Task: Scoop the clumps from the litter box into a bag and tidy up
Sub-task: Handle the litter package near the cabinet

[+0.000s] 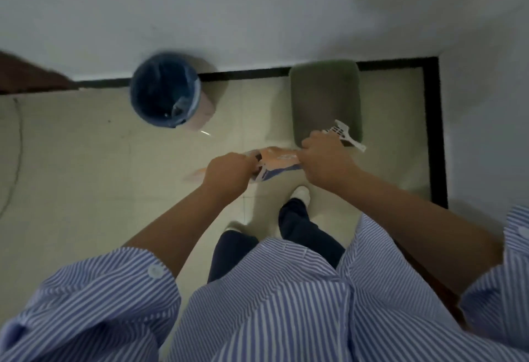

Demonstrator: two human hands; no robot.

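Observation:
A green litter box (pixel 326 98) sits on the tiled floor against the wall, filled with grey litter. I stand over it and hold an orange, white and blue bag (pixel 279 163) stretched between both hands. My left hand (pixel 229 173) grips the bag's left edge. My right hand (pixel 326 158) grips the bag's right edge together with a white slotted scoop (pixel 343 134), which sticks out over the box's near rim. The frame is blurred, so no clumps can be made out in the litter.
A round bin with a blue liner (pixel 166 90) stands by the wall to the left of the box. A black skirting strip (pixel 433 132) runs along the wall and down the right side. My feet (pixel 300 193) are just below the bag.

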